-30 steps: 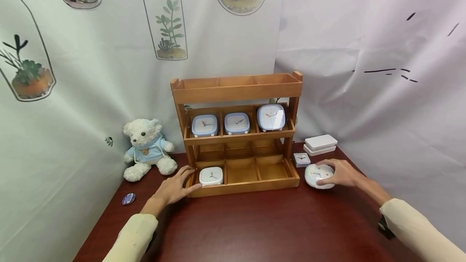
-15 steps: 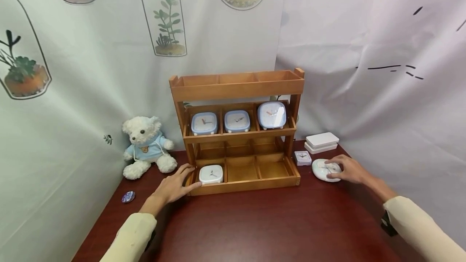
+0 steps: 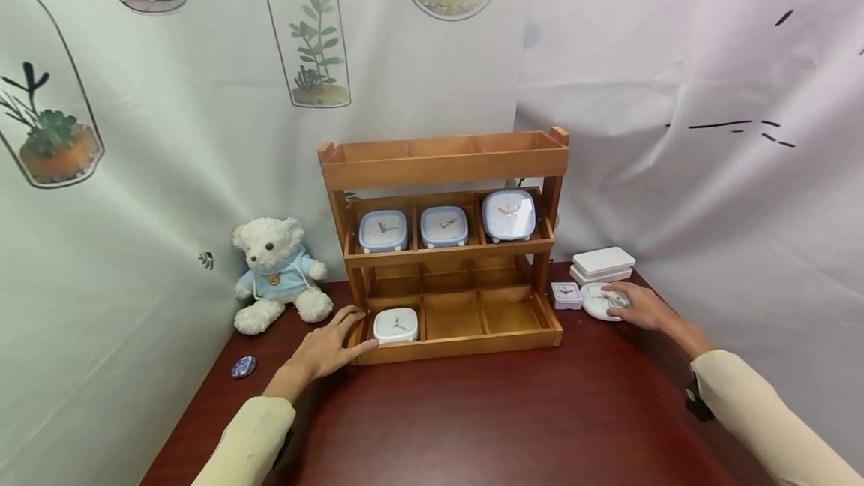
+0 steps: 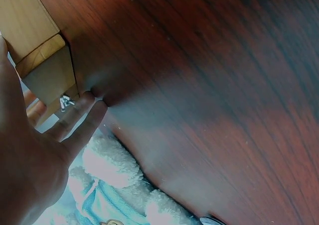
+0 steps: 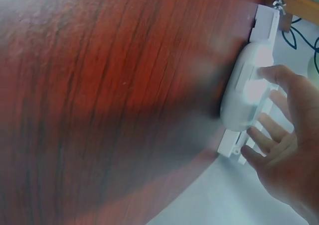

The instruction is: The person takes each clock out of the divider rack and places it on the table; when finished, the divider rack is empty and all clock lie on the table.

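Observation:
In the head view my left hand (image 3: pixel 326 343) rests at the lower left corner of the wooden rack (image 3: pixel 459 347), thumb along its front edge. In the left wrist view its fingers lie nearly straight beside the rack's side (image 4: pixel 52 78). Just inside that corner sits a white clock (image 3: pixel 396 325). My right hand (image 3: pixel 644 307) holds a round white clock (image 3: pixel 594 301) low at the table, thumb on one side and fingers on the other. Beside this round clock (image 5: pixel 244 93) stands a small square clock (image 3: pixel 565 295).
On the rack's middle tier stand three blue-rimmed clocks (image 3: pixel 444 227). Behind the round clock lie two stacked white boxes (image 3: pixel 603 262). A teddy bear (image 3: pixel 273 276) sits left of the rack, with a small blue disc (image 3: pixel 244 366) in front of it on the dark red table (image 3: pixel 486 418).
My right hand has moved the round clock back, first to the right and then in beside the small square clock. My left hand has kept its place at the rack's corner.

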{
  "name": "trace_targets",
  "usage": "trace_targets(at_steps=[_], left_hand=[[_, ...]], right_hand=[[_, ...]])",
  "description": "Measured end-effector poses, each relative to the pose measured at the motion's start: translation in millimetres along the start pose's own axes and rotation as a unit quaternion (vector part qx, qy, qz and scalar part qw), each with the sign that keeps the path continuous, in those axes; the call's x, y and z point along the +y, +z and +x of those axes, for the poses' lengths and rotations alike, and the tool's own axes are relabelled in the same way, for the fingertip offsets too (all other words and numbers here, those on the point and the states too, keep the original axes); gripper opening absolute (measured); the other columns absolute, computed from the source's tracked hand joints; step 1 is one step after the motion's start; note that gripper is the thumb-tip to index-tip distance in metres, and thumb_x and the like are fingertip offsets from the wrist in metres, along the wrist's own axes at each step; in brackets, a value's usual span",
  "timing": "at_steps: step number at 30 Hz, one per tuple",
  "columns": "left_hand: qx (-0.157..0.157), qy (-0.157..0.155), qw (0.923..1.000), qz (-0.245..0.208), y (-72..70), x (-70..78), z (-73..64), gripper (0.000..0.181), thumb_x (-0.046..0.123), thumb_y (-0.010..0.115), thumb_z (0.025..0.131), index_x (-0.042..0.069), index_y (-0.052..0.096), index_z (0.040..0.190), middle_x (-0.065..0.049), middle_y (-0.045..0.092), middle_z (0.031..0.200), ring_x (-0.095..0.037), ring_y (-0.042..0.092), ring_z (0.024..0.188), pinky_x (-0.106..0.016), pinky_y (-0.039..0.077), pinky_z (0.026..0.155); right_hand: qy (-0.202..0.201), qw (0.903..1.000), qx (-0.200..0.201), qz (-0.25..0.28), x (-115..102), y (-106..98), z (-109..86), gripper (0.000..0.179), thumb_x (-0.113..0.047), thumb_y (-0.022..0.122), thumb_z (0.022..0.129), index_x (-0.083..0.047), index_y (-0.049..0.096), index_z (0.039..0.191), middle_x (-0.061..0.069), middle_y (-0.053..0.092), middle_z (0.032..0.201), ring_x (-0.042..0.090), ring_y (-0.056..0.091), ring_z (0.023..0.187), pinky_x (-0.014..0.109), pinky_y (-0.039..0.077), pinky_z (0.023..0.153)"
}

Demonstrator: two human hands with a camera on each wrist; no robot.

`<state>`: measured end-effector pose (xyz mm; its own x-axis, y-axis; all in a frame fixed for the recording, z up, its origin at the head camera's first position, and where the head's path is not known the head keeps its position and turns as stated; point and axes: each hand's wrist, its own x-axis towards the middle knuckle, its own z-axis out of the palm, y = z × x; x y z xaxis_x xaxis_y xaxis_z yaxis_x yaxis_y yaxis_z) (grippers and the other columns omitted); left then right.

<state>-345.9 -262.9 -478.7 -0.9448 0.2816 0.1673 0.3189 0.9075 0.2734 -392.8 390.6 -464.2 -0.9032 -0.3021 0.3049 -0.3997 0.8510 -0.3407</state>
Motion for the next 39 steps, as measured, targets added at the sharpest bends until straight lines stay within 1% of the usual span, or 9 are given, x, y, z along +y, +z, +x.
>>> trace_targets(at_steps=[5,10,17,20,22,26,30,34,39], left_hand=[[0.003,0.003,1.0000,0.002,-0.1,0.9,-0.2,0.086,0.081,0.052,0.091,0.022,0.051,0.154,-0.002,0.041,0.160,-0.040,0.069,0.102,-0.065,0.047,0.095],[0.003,0.003,1.0000,0.002,0.3,0.0,-0.8,0.087,0.081,0.052,0.091,0.021,0.051,0.154,-0.003,0.041,0.160,-0.039,0.069,0.101,-0.065,0.048,0.094],[0.003,0.001,1.0000,0.004,0.5,-0.7,-1.2,0.086,0.080,0.053,0.091,0.021,0.051,0.154,-0.003,0.041,0.160,-0.039,0.069,0.100,-0.065,0.047,0.094],[0.004,0.003,1.0000,0.005,-0.2,-0.6,-0.5,0.086,0.080,0.053,0.091,0.021,0.051,0.154,-0.004,0.041,0.160,-0.040,0.069,0.101,-0.066,0.047,0.094],[0.003,0.003,1.0000,0.005,-0.3,-0.6,0.0,0.087,0.081,0.052,0.091,0.021,0.051,0.154,-0.003,0.041,0.160,-0.040,0.069,0.103,-0.066,0.047,0.095],[0.001,0.002,1.0000,0.004,0.3,-0.9,0.6,0.088,0.082,0.051,0.090,0.022,0.051,0.155,-0.003,0.040,0.160,-0.041,0.069,0.105,-0.067,0.046,0.096],[0.001,0.000,1.0000,0.003,0.0,-1.5,0.3,0.089,0.082,0.051,0.090,0.021,0.051,0.155,-0.004,0.039,0.161,-0.041,0.069,0.104,-0.065,0.046,0.096],[0.001,-0.002,1.0000,-0.002,-0.5,-1.2,0.4,0.089,0.083,0.052,0.090,0.022,0.050,0.155,-0.003,0.039,0.162,-0.041,0.069,0.106,-0.065,0.046,0.097],[-0.003,-0.005,1.0000,-0.003,-0.9,0.0,0.5,0.089,0.082,0.052,0.090,0.022,0.050,0.156,-0.003,0.038,0.162,-0.042,0.067,0.110,-0.065,0.045,0.098]], right_hand=[[0.005,0.9999,-0.006,0.007,-0.8,1.9,3.1,0.048,-0.011,0.082,0.086,0.010,0.065,0.126,0.036,0.061,0.127,0.051,0.060,0.113,0.063,0.046,0.091],[-0.011,0.9999,0.001,0.009,-12.1,4.5,6.6,0.047,-0.009,0.081,0.087,0.009,0.065,0.127,0.034,0.063,0.126,0.051,0.061,0.114,0.063,0.047,0.090],[-0.050,0.9984,0.013,0.024,-42.7,5.6,12.4,0.047,-0.011,0.077,0.092,0.007,0.063,0.134,0.030,0.065,0.128,0.050,0.063,0.116,0.065,0.048,0.092],[-0.070,0.9969,0.019,0.031,-55.2,6.0,16.1,0.046,-0.010,0.077,0.092,0.005,0.063,0.134,0.028,0.066,0.129,0.048,0.063,0.116,0.064,0.048,0.093],[-0.085,0.9957,0.027,0.026,-63.5,7.2,17.6,0.045,-0.010,0.078,0.091,0.004,0.065,0.133,0.028,0.065,0.131,0.047,0.064,0.116,0.064,0.049,0.093],[-0.116,0.9921,0.038,0.028,-80.5,11.7,20.4,0.045,-0.011,0.080,0.090,0.004,0.066,0.130,0.026,0.068,0.127,0.046,0.065,0.114,0.062,0.050,0.092],[-0.137,0.9890,0.028,0.049,-97.7,19.4,23.8,0.045,-0.013,0.080,0.092,0.004,0.066,0.131,0.022,0.069,0.125,0.044,0.066,0.114,0.059,0.051,0.093],[-0.142,0.9880,0.009,0.060,-116.5,27.4,27.1,0.046,-0.016,0.079,0.094,0.002,0.065,0.133,0.020,0.068,0.129,0.042,0.064,0.120,0.058,0.050,0.097],[-0.150,0.9858,-0.005,0.075,-143.6,37.7,34.0,0.048,-0.020,0.080,0.094,-0.001,0.065,0.136,0.016,0.069,0.131,0.037,0.065,0.119,0.055,0.050,0.099]])
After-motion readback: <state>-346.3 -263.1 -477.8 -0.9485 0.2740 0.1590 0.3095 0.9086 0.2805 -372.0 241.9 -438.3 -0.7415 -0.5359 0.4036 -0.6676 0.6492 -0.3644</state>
